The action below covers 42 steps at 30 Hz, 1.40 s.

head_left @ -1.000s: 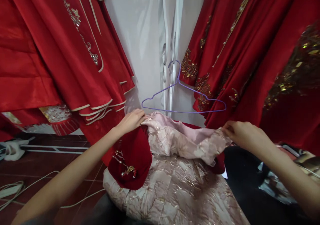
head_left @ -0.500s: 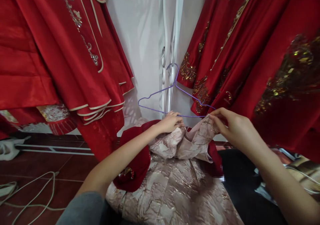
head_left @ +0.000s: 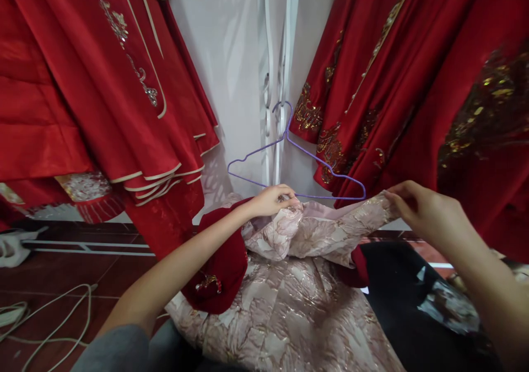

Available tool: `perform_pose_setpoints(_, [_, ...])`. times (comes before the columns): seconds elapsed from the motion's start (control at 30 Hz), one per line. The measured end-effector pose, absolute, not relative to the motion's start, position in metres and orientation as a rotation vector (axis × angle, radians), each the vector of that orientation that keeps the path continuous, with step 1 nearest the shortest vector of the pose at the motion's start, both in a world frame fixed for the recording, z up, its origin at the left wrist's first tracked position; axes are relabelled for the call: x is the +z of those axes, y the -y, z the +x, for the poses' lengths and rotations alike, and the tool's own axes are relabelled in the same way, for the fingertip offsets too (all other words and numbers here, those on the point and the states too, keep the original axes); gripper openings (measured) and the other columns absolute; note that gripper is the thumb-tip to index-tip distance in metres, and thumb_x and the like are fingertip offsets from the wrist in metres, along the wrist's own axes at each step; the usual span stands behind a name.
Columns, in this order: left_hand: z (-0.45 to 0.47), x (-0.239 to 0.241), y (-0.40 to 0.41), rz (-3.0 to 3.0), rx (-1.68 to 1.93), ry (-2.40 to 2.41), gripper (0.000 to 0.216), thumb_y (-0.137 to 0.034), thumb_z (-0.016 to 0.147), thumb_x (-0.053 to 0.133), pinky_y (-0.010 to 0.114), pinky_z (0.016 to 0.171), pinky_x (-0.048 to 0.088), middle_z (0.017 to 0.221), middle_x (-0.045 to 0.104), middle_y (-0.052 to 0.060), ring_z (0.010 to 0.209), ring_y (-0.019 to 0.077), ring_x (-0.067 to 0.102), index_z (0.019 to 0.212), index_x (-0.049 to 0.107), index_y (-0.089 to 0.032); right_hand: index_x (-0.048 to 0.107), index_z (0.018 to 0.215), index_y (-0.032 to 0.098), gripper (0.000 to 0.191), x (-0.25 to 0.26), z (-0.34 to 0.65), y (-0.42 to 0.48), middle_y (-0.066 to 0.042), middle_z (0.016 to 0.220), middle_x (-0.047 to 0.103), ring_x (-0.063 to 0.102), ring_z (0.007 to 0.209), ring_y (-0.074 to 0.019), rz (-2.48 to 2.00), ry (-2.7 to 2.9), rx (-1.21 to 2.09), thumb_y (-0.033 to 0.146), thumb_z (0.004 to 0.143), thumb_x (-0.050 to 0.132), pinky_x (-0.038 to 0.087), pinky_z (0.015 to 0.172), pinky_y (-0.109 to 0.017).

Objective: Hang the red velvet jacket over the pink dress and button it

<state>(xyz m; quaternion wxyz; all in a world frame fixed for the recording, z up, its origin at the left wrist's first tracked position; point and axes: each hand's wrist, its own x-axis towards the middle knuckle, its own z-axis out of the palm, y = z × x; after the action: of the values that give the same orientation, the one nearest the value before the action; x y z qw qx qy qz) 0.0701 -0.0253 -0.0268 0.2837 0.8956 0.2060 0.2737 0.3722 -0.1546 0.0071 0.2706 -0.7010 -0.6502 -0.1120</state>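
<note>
A pale pink brocade garment [head_left: 289, 300] with gold floral patterning and dark red velvet parts [head_left: 219, 275] is spread below my hands. My left hand [head_left: 275, 198] is closed in a pinch on its gathered upper edge. Further right, my right hand [head_left: 425, 209] pinches the end of a strip of the same brocade, which is pulled out between both hands. A purple hanger [head_left: 306, 149] stands upright just behind the garment. Its lower bar passes at my left fingers; whether they grip the bar too is hidden.
Red garments with beaded trim [head_left: 136, 113] hang at the left, and others with gold sequins [head_left: 363, 96] hang at the right. Behind is a white door-like panel [head_left: 219, 58]. White cables [head_left: 61, 311] lie on the red tiled floor. Clear plastic [head_left: 448, 306] lies on something black at the right.
My right hand has moved right, drawing the brocade strip out straighter and away from the hanger. The left hand has shifted slightly left and still pinches the fabric.
</note>
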Motion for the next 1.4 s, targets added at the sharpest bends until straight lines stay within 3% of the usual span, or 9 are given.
perform_pose_setpoints(0.23, [0.068,-0.022,0.030,2.322,0.688,-0.577,0.024,-0.037,0.087,0.056,0.030,0.087,0.043,0.100,0.068,0.008,0.095,0.0181,0.060,0.085,0.065,-0.015,0.059,0.084,0.024,0.027,0.011,0.367,0.133,-0.008,0.072,0.067,0.062,0.063,-0.0271,-1.706,1.760,-0.457,0.046,0.087,0.044,0.044,0.058,-0.037])
perform_pose_setpoints(0.4, [0.075,-0.023,0.031,2.214,0.699,-0.568,0.026,-0.039,0.089,0.053,0.030,0.087,0.044,0.100,0.067,0.007,0.094,0.0164,0.060,0.090,0.063,-0.014,0.063,0.088,0.022,0.024,0.028,0.332,0.103,-0.009,0.088,0.067,0.062,0.073,-0.0244,-1.551,1.792,-0.531,0.041,0.088,0.048,0.044,0.062,-0.034])
perform_pose_setpoints(0.53, [0.074,-0.023,0.031,2.167,0.786,-0.596,0.030,-0.041,0.091,0.048,0.028,0.082,0.046,0.091,0.066,0.006,0.086,0.0144,0.059,0.091,0.060,-0.014,0.061,0.098,0.022,0.026,0.022,0.295,0.075,-0.008,0.087,0.069,0.062,0.072,-0.0232,-1.482,1.687,-0.399,0.039,0.092,0.043,0.042,0.062,-0.032])
perform_pose_setpoints(0.67, [0.049,-0.016,0.022,2.165,0.944,-0.657,0.029,-0.041,0.086,0.056,0.028,0.082,0.046,0.091,0.069,0.007,0.086,0.0152,0.061,0.088,0.064,-0.014,0.056,0.104,0.020,0.030,0.003,0.283,0.057,-0.011,0.088,0.069,0.063,0.073,-0.0250,-1.470,1.639,-0.286,0.040,0.094,0.036,0.041,0.063,-0.033])
perform_pose_setpoints(0.93, [-0.062,-0.017,-0.006,2.286,1.407,-1.407,0.034,-0.047,0.080,0.061,0.025,0.073,0.047,0.091,0.072,0.006,0.078,0.0167,0.064,0.092,0.070,-0.016,0.061,0.092,0.022,0.029,0.004,0.308,0.049,-0.005,0.078,0.069,0.062,0.065,-0.0202,-1.410,1.657,-0.102,0.048,0.088,0.048,0.041,0.062,-0.029])
perform_pose_setpoints(1.17, [-0.101,-0.047,-0.005,2.221,1.309,-1.657,0.039,-0.049,0.084,0.051,0.024,0.069,0.047,0.085,0.073,0.006,0.070,0.0171,0.064,0.093,0.070,-0.016,0.062,0.091,0.023,0.029,0.003,0.311,0.044,-0.004,0.078,0.069,0.060,0.063,-0.0187,-1.380,1.664,-0.093,0.049,0.087,0.049,0.040,0.061,-0.028])
perform_pose_setpoints(1.4, [-0.102,-0.051,-0.004,2.275,1.391,-1.614,0.039,-0.045,0.089,0.044,0.024,0.073,0.047,0.092,0.073,0.006,0.078,0.0183,0.066,0.098,0.069,-0.017,0.061,0.092,0.023,0.027,0.003,0.313,0.043,-0.003,0.080,0.069,0.061,0.065,-0.0185,-1.382,1.669,-0.094,0.047,0.087,0.050,0.041,0.062,-0.028])
